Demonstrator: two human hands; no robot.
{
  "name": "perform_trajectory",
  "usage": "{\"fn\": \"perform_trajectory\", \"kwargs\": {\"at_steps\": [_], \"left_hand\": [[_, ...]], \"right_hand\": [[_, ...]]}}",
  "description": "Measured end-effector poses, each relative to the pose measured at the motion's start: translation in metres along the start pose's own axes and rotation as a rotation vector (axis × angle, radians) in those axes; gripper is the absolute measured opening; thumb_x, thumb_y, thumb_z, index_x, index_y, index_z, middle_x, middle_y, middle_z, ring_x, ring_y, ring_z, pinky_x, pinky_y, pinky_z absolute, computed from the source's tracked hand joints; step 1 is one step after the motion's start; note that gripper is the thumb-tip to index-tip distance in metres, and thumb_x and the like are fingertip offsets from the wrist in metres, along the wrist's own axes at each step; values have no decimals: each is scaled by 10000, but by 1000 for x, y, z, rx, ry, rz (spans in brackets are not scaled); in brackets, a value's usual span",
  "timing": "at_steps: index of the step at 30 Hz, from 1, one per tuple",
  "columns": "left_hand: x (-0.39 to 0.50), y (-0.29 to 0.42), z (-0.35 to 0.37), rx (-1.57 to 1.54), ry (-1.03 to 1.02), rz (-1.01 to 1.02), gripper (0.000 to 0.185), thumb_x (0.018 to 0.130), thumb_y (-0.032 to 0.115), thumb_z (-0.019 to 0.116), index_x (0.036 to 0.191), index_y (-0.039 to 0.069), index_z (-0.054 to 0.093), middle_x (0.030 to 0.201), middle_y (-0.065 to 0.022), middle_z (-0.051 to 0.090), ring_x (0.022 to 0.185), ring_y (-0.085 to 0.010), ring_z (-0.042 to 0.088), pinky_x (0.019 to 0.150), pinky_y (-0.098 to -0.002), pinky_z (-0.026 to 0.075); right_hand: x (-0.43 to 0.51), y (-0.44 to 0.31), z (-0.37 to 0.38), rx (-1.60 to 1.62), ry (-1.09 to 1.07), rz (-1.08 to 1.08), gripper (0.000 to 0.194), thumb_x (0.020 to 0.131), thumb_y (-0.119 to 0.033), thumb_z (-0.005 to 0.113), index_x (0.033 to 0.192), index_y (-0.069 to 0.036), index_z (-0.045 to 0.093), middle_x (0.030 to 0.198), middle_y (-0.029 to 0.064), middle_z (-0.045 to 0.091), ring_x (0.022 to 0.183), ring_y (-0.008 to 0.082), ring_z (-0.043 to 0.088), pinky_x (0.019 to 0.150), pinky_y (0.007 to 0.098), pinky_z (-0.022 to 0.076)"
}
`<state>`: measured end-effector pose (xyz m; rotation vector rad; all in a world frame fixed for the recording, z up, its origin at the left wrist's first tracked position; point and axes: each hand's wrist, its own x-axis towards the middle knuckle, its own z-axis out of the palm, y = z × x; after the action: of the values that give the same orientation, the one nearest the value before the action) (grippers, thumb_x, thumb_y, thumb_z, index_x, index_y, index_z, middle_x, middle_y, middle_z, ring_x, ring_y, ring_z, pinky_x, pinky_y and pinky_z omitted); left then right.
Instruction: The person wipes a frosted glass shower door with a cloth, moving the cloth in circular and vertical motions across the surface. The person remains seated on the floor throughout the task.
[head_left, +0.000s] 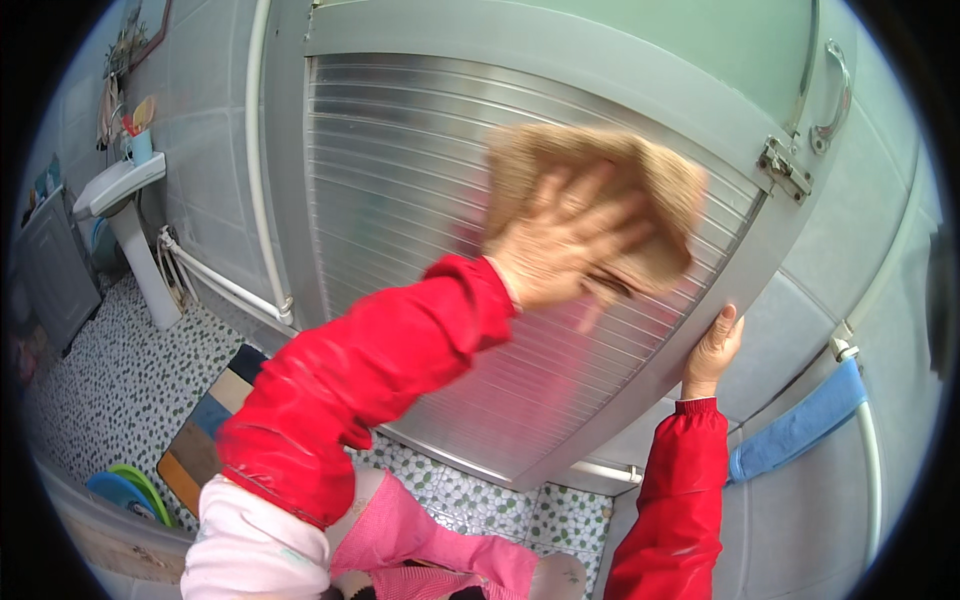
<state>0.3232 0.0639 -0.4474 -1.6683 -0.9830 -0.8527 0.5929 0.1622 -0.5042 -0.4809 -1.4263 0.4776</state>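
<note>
My left hand (574, 232), blurred by motion, presses a tan cloth (517, 150) flat against a door's ribbed metal lower panel (397, 195). Its fingers are spread over the cloth, and the thumb points down to the right. The door has a grey metal frame (600, 442) and a pale green upper pane (675, 30). My right hand (712, 352) grips the edge of the frame, low on the right, thumb on top; the fingers behind the edge are hidden. Above it on the frame are a slide bolt (784, 171) and a chrome pull handle (834, 97).
A blue towel (799, 424) hangs over a white pipe beside my right arm. To the left stand a pedestal washbasin (120, 184) and pipes (259, 150). A patchwork mat (202, 420) and blue and green basins (124, 491) lie low on the left.
</note>
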Motion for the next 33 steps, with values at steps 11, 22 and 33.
{"fn": "perform_trajectory", "kwargs": {"at_steps": [11, 22, 33], "left_hand": [[-128, -172, -54, 81, 54, -738, 653, 934, 455, 438, 1434, 53, 313, 1482, -226, 239, 1407, -395, 99, 1100, -552, 109], [-57, 0, -6, 147, -213, -407, 651, 797, 558, 540, 1368, 253, 474, 1451, -170, 328, 1391, -457, 31, 1042, -649, 56], [-60, 103, 38, -27, -86, -120, 687, 771, 575, 550, 1394, 310, 432, 1460, 1, 365, 1433, -291, 120, 1127, -525, -14]], "right_hand": [[-3, -1, 6, -68, 35, 31, 611, 952, -553, 445, 1193, 2, 528, 1008, 11, 566, 906, 106, 503, 827, 243, 406], [-2, -5, 19, -14, 90, -31, 501, 954, -526, 471, 1063, -42, 541, 912, -29, 528, 802, 68, 460, 718, 215, 389], [1, 9, 4, 124, 18, 30, 574, 954, -497, 489, 1223, 9, 500, 1111, 56, 586, 999, 134, 540, 879, 276, 428]]}}
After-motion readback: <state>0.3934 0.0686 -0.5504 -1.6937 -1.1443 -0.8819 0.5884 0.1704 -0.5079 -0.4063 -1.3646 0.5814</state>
